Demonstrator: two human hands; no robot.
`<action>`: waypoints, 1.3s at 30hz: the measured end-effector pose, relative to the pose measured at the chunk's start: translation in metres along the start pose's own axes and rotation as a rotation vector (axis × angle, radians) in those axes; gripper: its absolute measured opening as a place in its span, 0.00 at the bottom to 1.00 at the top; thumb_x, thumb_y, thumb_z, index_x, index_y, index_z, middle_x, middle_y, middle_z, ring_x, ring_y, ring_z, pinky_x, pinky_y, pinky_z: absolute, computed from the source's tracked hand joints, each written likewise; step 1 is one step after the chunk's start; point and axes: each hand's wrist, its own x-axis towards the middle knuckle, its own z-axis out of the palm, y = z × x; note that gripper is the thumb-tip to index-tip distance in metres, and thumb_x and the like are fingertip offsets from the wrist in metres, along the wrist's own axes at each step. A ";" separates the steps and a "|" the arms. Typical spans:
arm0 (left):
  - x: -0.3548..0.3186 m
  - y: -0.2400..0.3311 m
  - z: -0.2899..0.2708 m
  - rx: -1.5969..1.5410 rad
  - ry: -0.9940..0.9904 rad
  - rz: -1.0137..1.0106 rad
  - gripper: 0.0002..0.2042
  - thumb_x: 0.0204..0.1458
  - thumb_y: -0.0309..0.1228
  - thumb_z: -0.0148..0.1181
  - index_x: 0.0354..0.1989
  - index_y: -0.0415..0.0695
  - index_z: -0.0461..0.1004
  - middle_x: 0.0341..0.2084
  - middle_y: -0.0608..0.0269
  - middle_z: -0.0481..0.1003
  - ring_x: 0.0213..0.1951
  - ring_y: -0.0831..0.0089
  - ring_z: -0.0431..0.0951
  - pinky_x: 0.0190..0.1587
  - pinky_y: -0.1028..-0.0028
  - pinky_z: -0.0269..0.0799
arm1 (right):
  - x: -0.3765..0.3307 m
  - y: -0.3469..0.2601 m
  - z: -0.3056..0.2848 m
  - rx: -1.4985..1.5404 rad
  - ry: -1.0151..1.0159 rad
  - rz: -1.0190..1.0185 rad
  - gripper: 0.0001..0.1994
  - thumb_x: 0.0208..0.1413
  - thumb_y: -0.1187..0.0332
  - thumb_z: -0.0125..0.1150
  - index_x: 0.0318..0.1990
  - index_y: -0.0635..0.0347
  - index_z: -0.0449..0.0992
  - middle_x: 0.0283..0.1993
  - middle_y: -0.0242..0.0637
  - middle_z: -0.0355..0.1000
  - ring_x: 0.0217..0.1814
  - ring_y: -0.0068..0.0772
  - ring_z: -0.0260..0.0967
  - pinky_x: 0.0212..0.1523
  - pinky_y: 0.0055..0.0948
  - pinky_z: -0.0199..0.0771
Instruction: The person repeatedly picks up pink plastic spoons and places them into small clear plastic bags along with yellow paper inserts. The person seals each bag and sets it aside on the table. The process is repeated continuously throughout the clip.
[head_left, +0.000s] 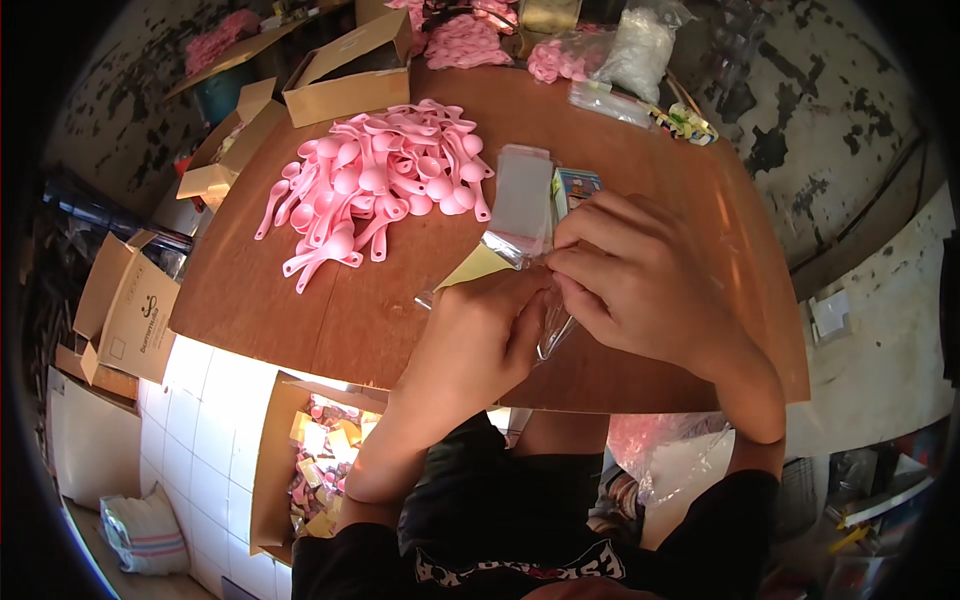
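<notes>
Close together over the near part of the brown table, my left hand and my right hand both pinch a clear plastic bag. A yellow card shows beyond my left fingers, with clear plastic at its edge; whether it lies inside the held bag I cannot tell. Just past my fingertips lies a stack of clear plastic bags. Beside it, partly behind my right hand, is a small colourful printed pack. A large heap of pink plastic spoons spreads to the left of my hands.
An open cardboard box stands at the table's back left. Bagged pink spoons and a bulging white plastic bag sit at the back. Below the near edge, a carton holds many small packed items. The brown table has a curved-looking rim.
</notes>
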 end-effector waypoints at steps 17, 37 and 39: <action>-0.011 -0.005 0.009 -0.496 0.352 0.052 0.09 0.60 0.20 0.56 0.45 0.33 0.79 0.29 0.55 0.81 0.25 0.79 0.79 0.24 0.83 0.72 | -0.098 0.153 -0.042 1.435 0.738 0.370 0.05 0.56 0.74 0.54 0.33 0.64 0.76 0.34 0.35 0.72 0.37 0.29 0.70 0.38 0.30 0.70; 0.010 -0.014 0.021 -0.450 0.268 -0.112 0.08 0.59 0.24 0.59 0.43 0.34 0.79 0.26 0.61 0.81 0.27 0.81 0.79 0.31 0.81 0.72 | -0.118 0.134 -0.008 0.175 0.140 0.780 0.12 0.50 0.77 0.61 0.44 0.64 0.80 0.46 0.39 0.78 0.46 0.33 0.75 0.46 0.32 0.72; 0.013 -0.018 0.028 -0.476 0.240 -0.111 0.08 0.59 0.24 0.59 0.42 0.32 0.79 0.30 0.61 0.81 0.32 0.80 0.78 0.34 0.80 0.73 | -0.088 0.095 0.004 0.481 0.058 0.535 0.13 0.53 0.69 0.66 0.46 0.63 0.80 0.47 0.37 0.77 0.47 0.28 0.73 0.48 0.29 0.70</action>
